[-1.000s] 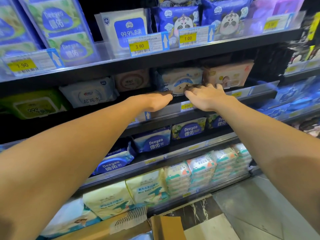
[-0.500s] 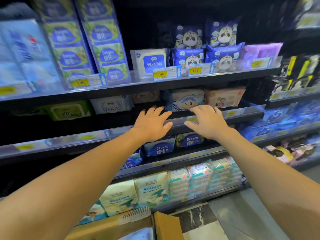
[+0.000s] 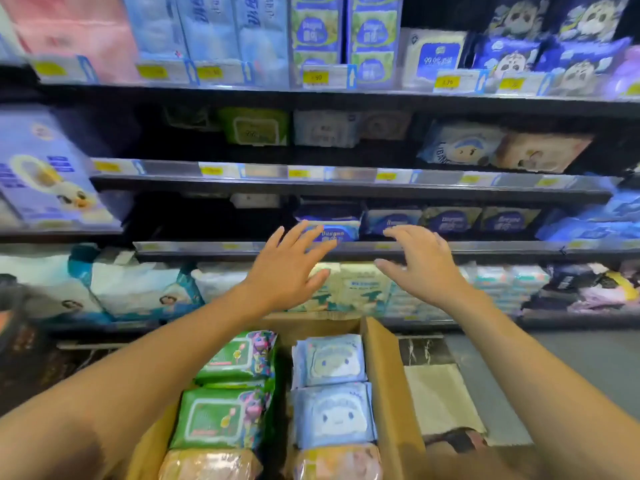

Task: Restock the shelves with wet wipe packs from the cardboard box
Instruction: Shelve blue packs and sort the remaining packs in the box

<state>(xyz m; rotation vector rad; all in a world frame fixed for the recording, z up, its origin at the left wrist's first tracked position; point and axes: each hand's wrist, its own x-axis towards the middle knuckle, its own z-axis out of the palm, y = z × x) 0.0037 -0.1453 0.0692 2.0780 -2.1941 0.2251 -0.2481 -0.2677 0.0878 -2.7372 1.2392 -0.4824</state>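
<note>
An open cardboard box (image 3: 388,382) sits below me, packed with wet wipe packs: green packs (image 3: 235,362) on the left, pale blue packs (image 3: 330,362) on the right, yellowish ones nearest me. My left hand (image 3: 287,268) and my right hand (image 3: 420,261) hover side by side above the box's far end, in front of the lower shelves. Both hands are empty with fingers spread. Behind them a shelf rail (image 3: 485,247) carries dark blue wipe packs (image 3: 450,220).
Store shelving fills the view, with several tiers stocked with wipe and tissue packs and yellow price tags (image 3: 316,77) on the rails. A blue and a tan pack (image 3: 502,150) lie on the middle shelf at right. Grey floor (image 3: 571,358) lies right of the box.
Both hands have pulled back from the middle shelf and dropped lower, fingers now spread. My view has tilted down and the box's contents have come into sight.
</note>
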